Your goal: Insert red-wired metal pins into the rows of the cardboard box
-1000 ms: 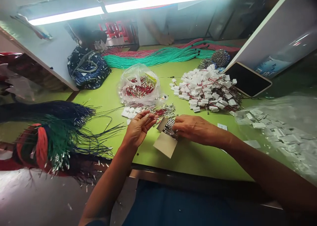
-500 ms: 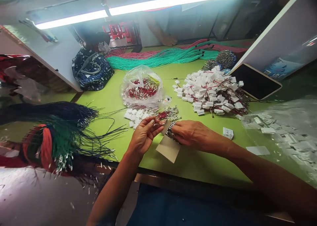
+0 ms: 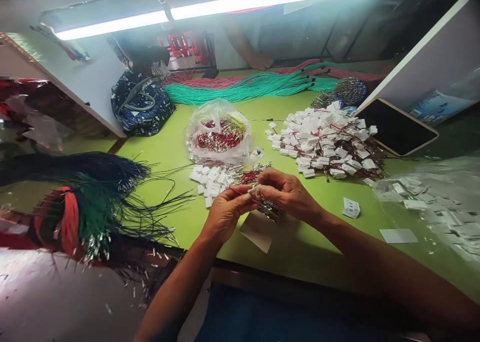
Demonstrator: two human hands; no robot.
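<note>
Left hand [image 3: 227,212]: yours, thumb and fingers pinched narrow on a red lead [image 3: 236,191].
Right hand [image 3: 290,194]: yours, thumb and fingertips close together at the lead's end, by a small pale piece [image 3: 255,187]; too small to tell what it is or which hand grips it.
Carton [image 3: 258,233]: just below your right hand on the desk [image 3: 307,252], flap folded out, small metal cylinders [image 3: 272,210] showing inside.
White housings [image 3: 210,178]: loose, just beyond your left hand.
Loose leads [image 3: 256,172]: red, metal-tipped, right behind your fingers, partly hidden by them.
Thin plastic bag [image 3: 190,149]: beyond those, many more red leads [image 3: 221,134] inside.
Housed pile [image 3: 318,137]: far right of your hands, white housings on red leads. Looks like the done side; a big heap, I'd say.
Left to do: the lead you hold looks mid-step; loose stock suggests plenty more. No count possible.
Green wires [image 3: 243,93]: long bundle across the back, well apart from your work.
</note>
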